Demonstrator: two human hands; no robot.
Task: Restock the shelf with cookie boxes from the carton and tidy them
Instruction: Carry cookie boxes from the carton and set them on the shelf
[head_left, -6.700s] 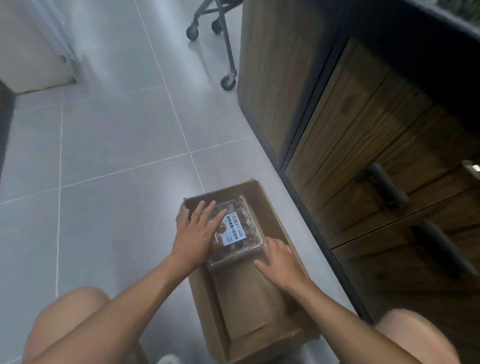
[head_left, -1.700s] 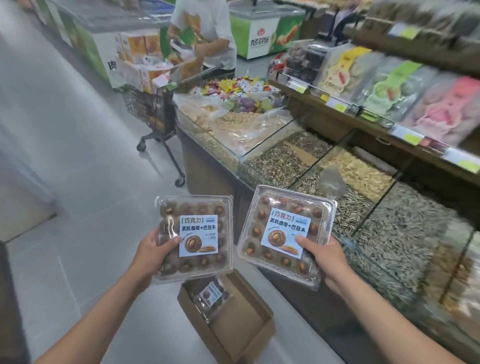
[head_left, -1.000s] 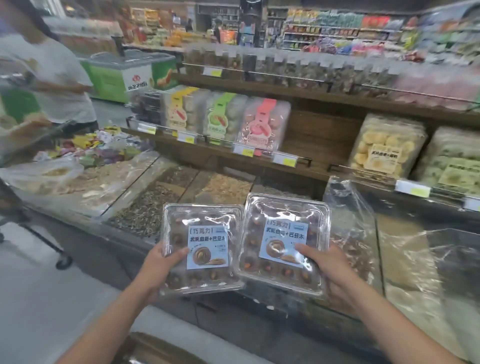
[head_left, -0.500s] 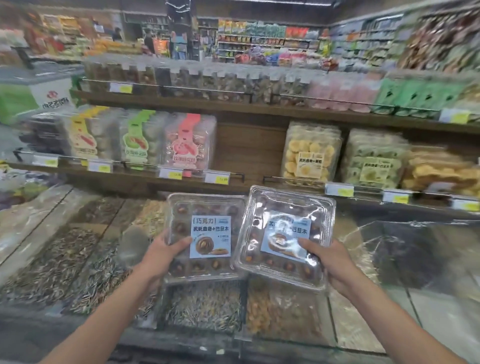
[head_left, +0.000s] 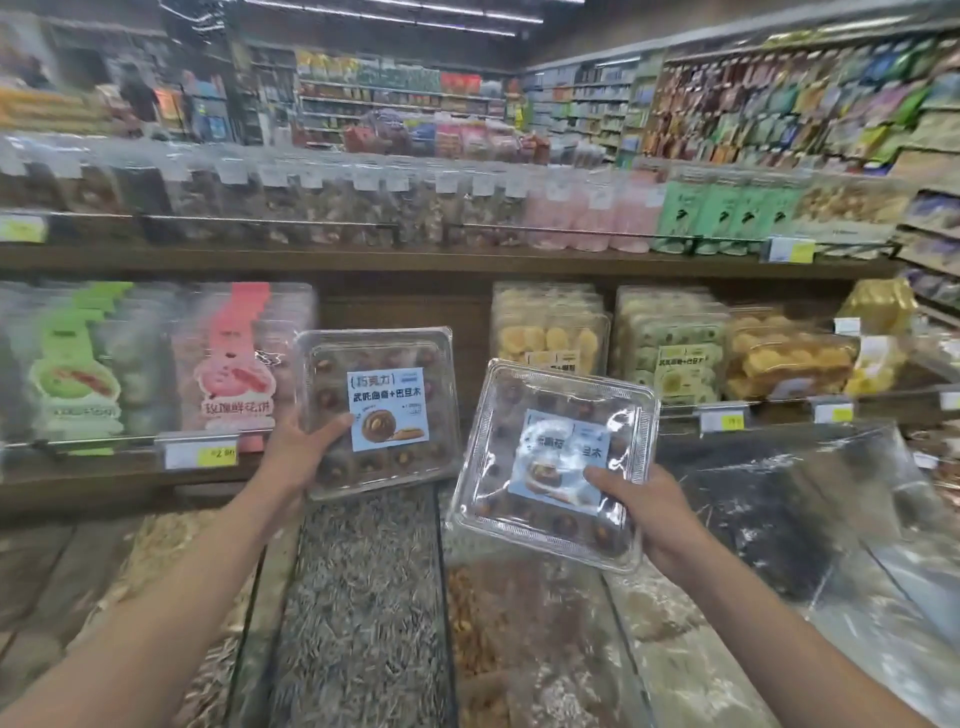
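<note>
My left hand (head_left: 306, 452) grips a clear cookie box (head_left: 379, 410) with a blue label by its left edge, held upright in front of an empty gap on the lower wooden shelf (head_left: 104, 475). My right hand (head_left: 641, 506) holds a second clear cookie box (head_left: 553, 462) by its lower right corner, tilted and lower, over the bulk bins. The carton is out of view.
Pink and green pastry packs (head_left: 234, 358) stand left of the gap, yellow cookie boxes (head_left: 550, 327) to its right. An upper shelf (head_left: 415, 254) carries more packs. Glass-covered bulk bins of seeds and nuts (head_left: 363, 597) lie between me and the shelf.
My view rose from the carton on the floor to the shelf. Both boxes moved up and forward; the left box now sits higher, by the gap, and the right box tilted.
</note>
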